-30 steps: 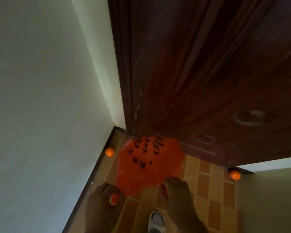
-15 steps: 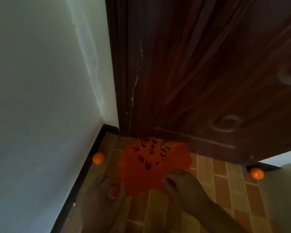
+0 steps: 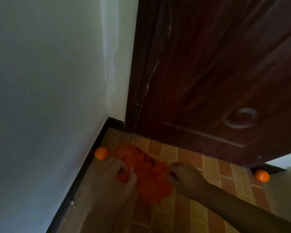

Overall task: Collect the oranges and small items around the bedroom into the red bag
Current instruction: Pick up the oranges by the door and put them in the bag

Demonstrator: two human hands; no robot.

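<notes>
The red bag (image 3: 146, 172), thin plastic with black print, hangs crumpled just above the tiled floor between my two hands. My left hand (image 3: 114, 180) grips its left edge, fingers curled into the plastic. On the right edge, my right hand (image 3: 183, 177) pinches the bag. One orange (image 3: 101, 153) lies on the floor against the black skirting, just left of the bag and above my left hand. A second orange (image 3: 262, 175) sits at the right under the door's lower corner. What the bag holds is hidden.
A dark wooden door (image 3: 217, 73) with a ring handle (image 3: 240, 117) stands ajar ahead. A pale wall (image 3: 45, 98) closes the left side, with black skirting (image 3: 84, 167) along its foot. Orange-brown floor tiles (image 3: 208, 172) run beneath the door.
The bag has dropped lower and crumpled from a spread sheet into a bunch. Both hands have come closer to the left orange, and the view has dipped nearer the floor.
</notes>
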